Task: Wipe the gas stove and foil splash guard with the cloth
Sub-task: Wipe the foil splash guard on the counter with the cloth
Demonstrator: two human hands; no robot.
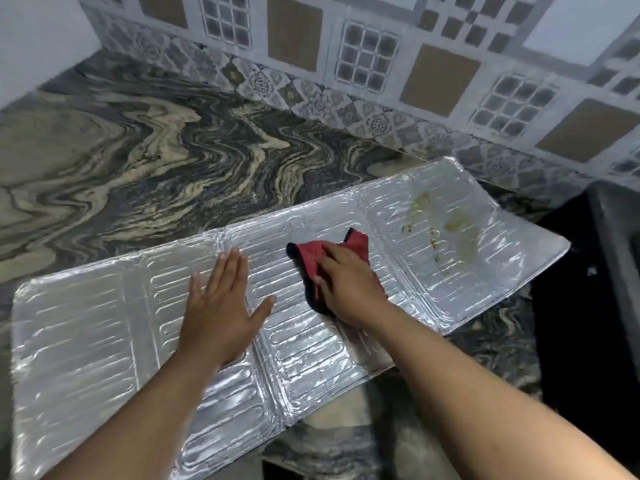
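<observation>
The left hand (221, 306) is lying flat and open, holding down the thin, bendy foil guard (86, 341) under both hands, while the right hand (346, 289) is pressing the soft red cloth (311, 252) near yellow stains (440, 223).

I am looking at a marble counter (145, 140) with swirling grey and beige veins, running up to a tiled wall (381, 64) patterned in brown squares and grids. Something dark (595, 271) is sitting at the right edge, unclear.
</observation>
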